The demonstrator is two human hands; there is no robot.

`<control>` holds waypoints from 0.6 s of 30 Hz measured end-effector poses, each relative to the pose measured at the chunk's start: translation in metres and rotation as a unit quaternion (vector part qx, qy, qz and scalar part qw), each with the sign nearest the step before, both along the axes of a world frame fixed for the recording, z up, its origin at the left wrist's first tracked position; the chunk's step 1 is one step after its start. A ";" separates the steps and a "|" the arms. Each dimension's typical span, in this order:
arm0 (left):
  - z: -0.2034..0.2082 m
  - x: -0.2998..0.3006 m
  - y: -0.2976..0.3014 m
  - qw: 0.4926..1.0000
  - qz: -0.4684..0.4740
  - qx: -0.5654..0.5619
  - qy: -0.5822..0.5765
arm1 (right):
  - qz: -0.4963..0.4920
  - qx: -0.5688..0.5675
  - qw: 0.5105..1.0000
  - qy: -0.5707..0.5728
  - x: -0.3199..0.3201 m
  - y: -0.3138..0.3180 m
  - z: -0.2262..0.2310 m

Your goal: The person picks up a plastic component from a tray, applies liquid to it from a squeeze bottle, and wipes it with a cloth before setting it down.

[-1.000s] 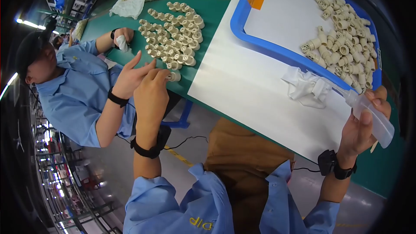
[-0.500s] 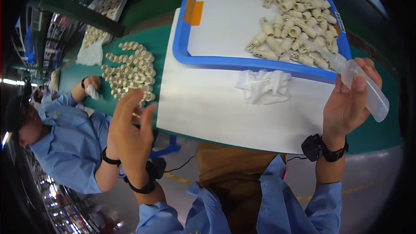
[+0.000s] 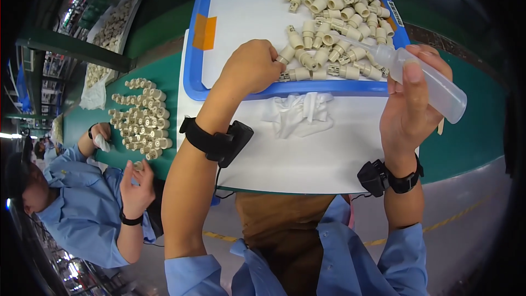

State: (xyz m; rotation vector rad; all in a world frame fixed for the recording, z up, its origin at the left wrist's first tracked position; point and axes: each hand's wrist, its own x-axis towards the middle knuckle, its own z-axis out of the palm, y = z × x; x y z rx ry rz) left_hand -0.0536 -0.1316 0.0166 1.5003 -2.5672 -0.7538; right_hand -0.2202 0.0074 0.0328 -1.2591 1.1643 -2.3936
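My right hand [image 3: 411,98] is wrapped round a translucent plastic squeeze bottle [image 3: 438,90], tilted so its thin nozzle points up and left over the tray. My left hand [image 3: 252,66] reaches over the tray's near edge, fingertips pinched at a cream cylindrical plastic fitting [image 3: 286,55]; the fingers partly hide it. Inside the blue tray [image 3: 192,71], lined in white, a heap of similar cream fittings [image 3: 334,5] fills the right side. Some have slotted ends, others show open round mouths.
A crumpled white cloth [image 3: 301,115] lies on the white sheet [image 3: 246,164] before the tray. At left, a co-worker [image 3: 82,197] in blue sits by rows of upright cream parts [image 3: 143,120] on the green table. A green post [image 3: 71,49] stands beyond.
My left hand has moved from over the table's left side into the tray, onto a fitting. The bottle stays in my right hand. The whole view has shifted somewhat.
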 end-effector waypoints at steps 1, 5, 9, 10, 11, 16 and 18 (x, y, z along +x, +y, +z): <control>-0.001 -0.002 0.000 1.000 -0.001 0.001 0.002 | -0.001 0.001 1.000 0.002 -0.002 0.001 -0.001; 0.001 -0.004 0.009 0.999 0.042 0.014 0.014 | -0.027 0.045 0.996 0.069 -0.007 0.003 -0.005; 0.009 0.001 0.030 0.993 0.067 -0.099 0.017 | -0.021 0.054 0.994 0.088 -0.004 0.004 -0.004; 0.012 0.007 0.035 0.985 0.078 -0.133 0.074 | -0.006 0.047 0.996 0.079 -0.002 0.005 -0.004; 0.015 0.013 0.040 0.974 0.088 -0.165 0.130 | 0.007 0.042 0.997 0.071 -0.001 0.005 -0.004; 0.030 0.040 0.090 0.929 0.218 -0.030 0.297 | 0.060 0.036 0.990 0.126 -0.003 0.012 -0.009; 0.015 0.050 0.106 0.893 0.230 -0.029 0.387 | 0.091 0.020 0.988 0.122 0.007 0.012 -0.009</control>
